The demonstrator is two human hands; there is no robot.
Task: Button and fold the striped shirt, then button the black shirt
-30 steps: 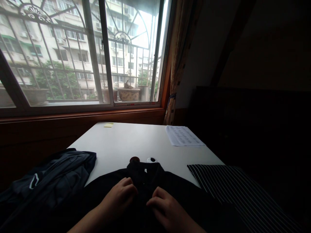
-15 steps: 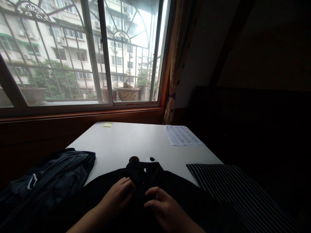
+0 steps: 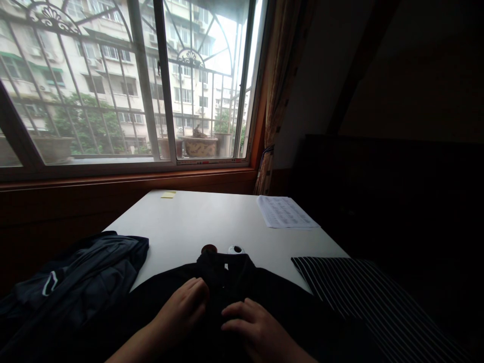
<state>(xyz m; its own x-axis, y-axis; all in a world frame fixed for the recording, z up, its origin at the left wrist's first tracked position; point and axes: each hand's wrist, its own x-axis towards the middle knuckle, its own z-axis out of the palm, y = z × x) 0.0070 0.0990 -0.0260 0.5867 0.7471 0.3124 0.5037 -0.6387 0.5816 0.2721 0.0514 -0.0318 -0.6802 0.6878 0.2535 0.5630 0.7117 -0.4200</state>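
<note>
A black collared shirt (image 3: 264, 287) lies spread front-up on the table, its collar pointing away from me and a small white label showing inside the neck. My left hand (image 3: 189, 302) is closed on the left side of the shirt's front, just below the collar; its fingertips are partly hidden. To the right of the front's middle line, my right hand (image 3: 257, 325) hovers low over the cloth or touches it. Its visible fingers are bent and apart, with nothing seen between them. Darkness hides the buttons and lower shirt.
Dark crumpled clothing (image 3: 86, 272) with a white stripe lies at left, a striped black cloth (image 3: 340, 282) at right. Beyond the collar are a reddish-brown round object (image 3: 209, 248) and a white round one (image 3: 235, 249). Printed sheets (image 3: 285, 212) and yellow sticky notes (image 3: 168, 194) lie on the white table (image 3: 212, 217).
My right hand has shifted slightly left and down, and the gap between its fingers has narrowed. My left hand has barely moved. The shirt stays in place.
</note>
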